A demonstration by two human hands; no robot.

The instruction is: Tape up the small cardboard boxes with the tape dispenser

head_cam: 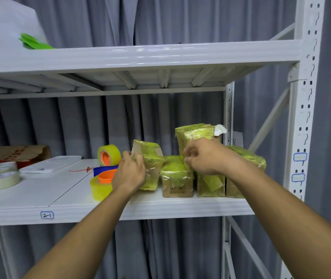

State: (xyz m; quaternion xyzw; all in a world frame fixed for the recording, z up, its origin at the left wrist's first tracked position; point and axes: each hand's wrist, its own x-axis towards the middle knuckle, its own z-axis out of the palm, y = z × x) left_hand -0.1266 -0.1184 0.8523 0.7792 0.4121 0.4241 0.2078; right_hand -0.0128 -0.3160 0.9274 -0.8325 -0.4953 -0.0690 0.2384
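White painted steel makes up the shelving rack (pixel 305 81), standing before grey pleated curtains (pixel 80 121). Its middle shelf (pixel 64 190), a smooth white board labelled "2-1" on the front edge, carries everything in play. On the upper shelf sits a white bag (pixel 5 23) with something bright green (pixel 33 42) at its base.

A cluster of small cardboard boxes (pixel 177 178) stands at the right end of the middle shelf, each brown and wrapped in glossy, wrinkled yellow-green tape; one taller box (pixel 199 133) rises behind the others with a torn white scrap at its top corner. The left hand (pixel 130 174) grips a tilted box (pixel 150 164) at the left of the cluster, fingers curled round its near side. The right hand (pixel 205 158) has its fingers bent against the tape at the foot of the taller box; whether it pinches anything I cannot tell.

Just left of the boxes lie two yellow tape rolls with orange cores, one upright (pixel 109 155), one flat (pixel 100 186), with a blue piece (pixel 104 170) between them. Farther left are a flat white tray (pixel 52 164), a crumpled brown paper bag (pixel 19 154) and pale tape rolls (pixel 3 178).
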